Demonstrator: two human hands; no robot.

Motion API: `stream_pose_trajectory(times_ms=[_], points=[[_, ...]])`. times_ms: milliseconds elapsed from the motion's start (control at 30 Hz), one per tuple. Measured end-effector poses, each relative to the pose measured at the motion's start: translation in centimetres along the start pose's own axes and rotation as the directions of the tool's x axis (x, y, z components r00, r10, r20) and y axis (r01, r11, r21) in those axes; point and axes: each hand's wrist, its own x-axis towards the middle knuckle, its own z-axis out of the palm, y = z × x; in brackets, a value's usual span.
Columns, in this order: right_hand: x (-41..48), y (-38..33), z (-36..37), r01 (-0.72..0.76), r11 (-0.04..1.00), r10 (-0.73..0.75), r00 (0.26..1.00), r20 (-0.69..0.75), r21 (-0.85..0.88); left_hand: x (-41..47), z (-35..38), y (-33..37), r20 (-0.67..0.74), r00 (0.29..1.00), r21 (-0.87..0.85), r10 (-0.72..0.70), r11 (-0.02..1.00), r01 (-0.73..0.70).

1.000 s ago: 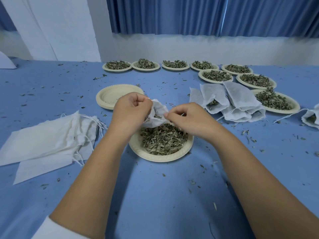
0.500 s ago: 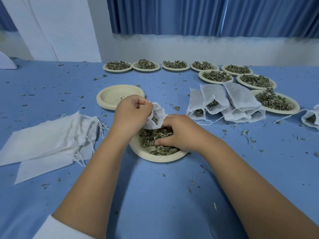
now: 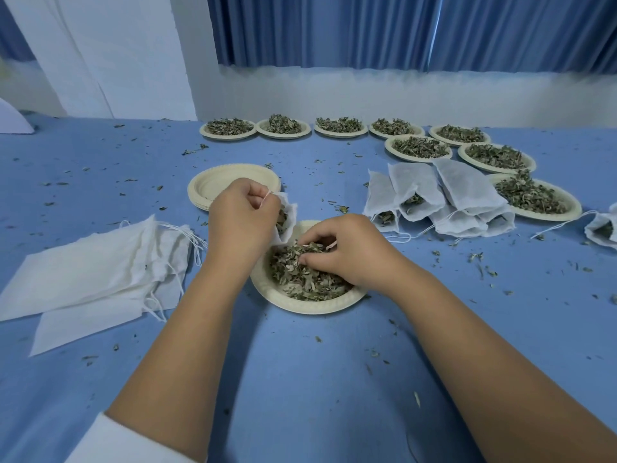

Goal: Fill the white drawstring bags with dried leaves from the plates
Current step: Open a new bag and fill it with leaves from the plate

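My left hand (image 3: 243, 225) is curled round the rim of a white drawstring bag (image 3: 289, 213), pinching its thin cord against the gauzy, crumpled fabric. The bag's mouth opens toward my right and hangs just over the far edge of the plate (image 3: 300, 307) in front of me. A few leaves show inside it, but most of the bag is hidden behind my knuckles.

My right hand (image 3: 347, 250) is clawed down into the dried leaves (image 3: 307, 282), fingers bent round a pinch of them. The fingertips are buried, so I cannot tell how much they hold. The leaves are flaky, grey-green and curled, heaped in a shallow round plate of pale, matte pulp.

To my left lies a flat pile of empty bags (image 3: 93, 272) — papery, square-cornered, strings trailing. Beyond my left hand sits a stack of bare plates (image 3: 213, 185). To the right, filled bags (image 3: 464, 192) lie in a soft heap, the far ones overlapping the rim of another leaf plate (image 3: 572, 208). One more bag (image 3: 601, 228) is cut off at the right edge of view. Crumbs of leaf speckle the blue cloth of the desk (image 3: 300, 379).
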Motion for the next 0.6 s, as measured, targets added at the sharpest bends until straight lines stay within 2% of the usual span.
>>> stream_pose_trajectory(times_ms=[133, 233, 433, 600], points=[[0.1, -0.3, -0.4, -0.007, 0.994, 0.014, 0.998, -0.06, 0.108, 0.2, -0.6, 0.1, -0.114, 0.993, -0.037, 0.031, 0.999, -0.035], [0.2, -0.5, -0.5, -0.021, 0.973, 0.045, 0.994, -0.099, 0.228, 0.3, -0.6, 0.1, -0.132, 0.991, -0.032, 0.035, 0.999, -0.039], [0.3, -0.6, -1.0, -0.055, 0.92, 0.122, 0.981, -0.148, 0.388, -0.1, -0.1, 0.2, -0.039, 0.997, 0.014, 0.064, 0.998, -0.063], [0.4, -0.5, -1.6, -0.066, 0.834, 0.2, 0.961, -0.189, 0.547, -0.6, 0.1, 0.5, 0.052, 0.995, 0.012, 0.091, 0.996, -0.091]])
